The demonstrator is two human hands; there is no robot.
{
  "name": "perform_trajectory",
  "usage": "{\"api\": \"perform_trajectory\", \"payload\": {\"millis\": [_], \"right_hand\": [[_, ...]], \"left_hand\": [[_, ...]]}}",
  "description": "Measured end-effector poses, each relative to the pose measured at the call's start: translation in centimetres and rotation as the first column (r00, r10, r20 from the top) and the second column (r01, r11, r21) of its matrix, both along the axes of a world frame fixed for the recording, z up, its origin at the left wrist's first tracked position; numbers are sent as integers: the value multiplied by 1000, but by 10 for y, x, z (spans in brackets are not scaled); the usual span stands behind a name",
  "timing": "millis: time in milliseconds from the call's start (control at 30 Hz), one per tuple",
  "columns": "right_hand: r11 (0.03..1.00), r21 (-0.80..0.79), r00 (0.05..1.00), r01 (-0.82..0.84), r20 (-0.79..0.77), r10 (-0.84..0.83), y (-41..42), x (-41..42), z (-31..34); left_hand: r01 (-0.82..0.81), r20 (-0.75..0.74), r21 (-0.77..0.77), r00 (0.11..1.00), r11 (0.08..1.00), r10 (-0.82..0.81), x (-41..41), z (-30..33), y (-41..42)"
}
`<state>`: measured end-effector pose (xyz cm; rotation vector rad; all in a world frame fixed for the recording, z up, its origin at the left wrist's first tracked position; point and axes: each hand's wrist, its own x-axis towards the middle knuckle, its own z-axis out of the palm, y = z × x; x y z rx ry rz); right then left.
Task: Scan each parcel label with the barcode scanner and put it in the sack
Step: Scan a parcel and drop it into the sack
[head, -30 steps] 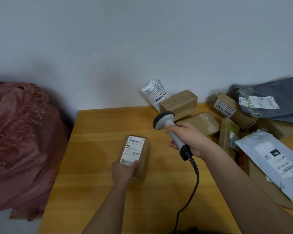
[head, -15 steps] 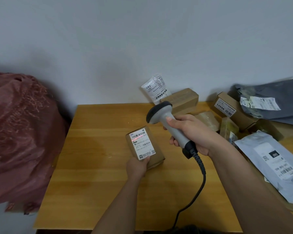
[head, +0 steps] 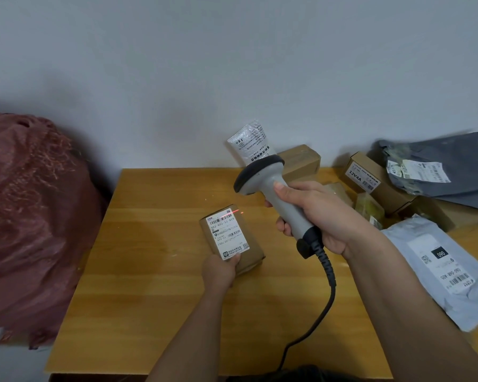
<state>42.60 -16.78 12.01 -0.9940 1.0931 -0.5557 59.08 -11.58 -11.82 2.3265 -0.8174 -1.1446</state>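
Note:
My left hand (head: 220, 270) grips the near end of a small brown cardboard parcel (head: 233, 239) and tilts its white label toward me above the wooden table (head: 149, 271). A thin red scan line lies across the barcode at the label's top edge. My right hand (head: 313, 216) grips the grey handle of the barcode scanner (head: 271, 194), its dark head pointing left and down at the label. The scanner's black cable hangs toward me. A dark red mesh sack (head: 31, 221) bulges at the left, beside the table.
More parcels crowd the table's right side: a white pouch (head: 250, 142) against the wall, several brown boxes (head: 366, 176), a dark grey mailer (head: 436, 166) and a pale grey mailer (head: 442, 268) with a label. A plain wall stands behind.
My left hand lifted the parcel off the table and tilted its label up. My right hand brought the scanner left and closer, and the red scan line now crosses the barcode.

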Motion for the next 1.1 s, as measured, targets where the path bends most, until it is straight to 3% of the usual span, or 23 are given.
{"api": "perform_trajectory", "payload": {"millis": [433,567,700,933,1100], "right_hand": [[993,-39,994,-108,4,108,6,-11,12],[993,-49,994,-111,15,112,9,-17,17],[988,-82,991,-132,-16,131,10,-21,18],[979,-104,984,-175,-40,172,12,-26,20],[965,-139,973,-224,-82,214,10,-34,20]], "left_hand": [[-225,-123,21,966,974,226,-12,0,-7],[-219,-142,70,963,973,227,-10,-5,0],[-304,-334,111,885,946,323,-14,-9,6],[-310,-336,104,883,945,326,-20,-11,7],[-389,-435,90,813,917,387,-25,-14,7]]}}
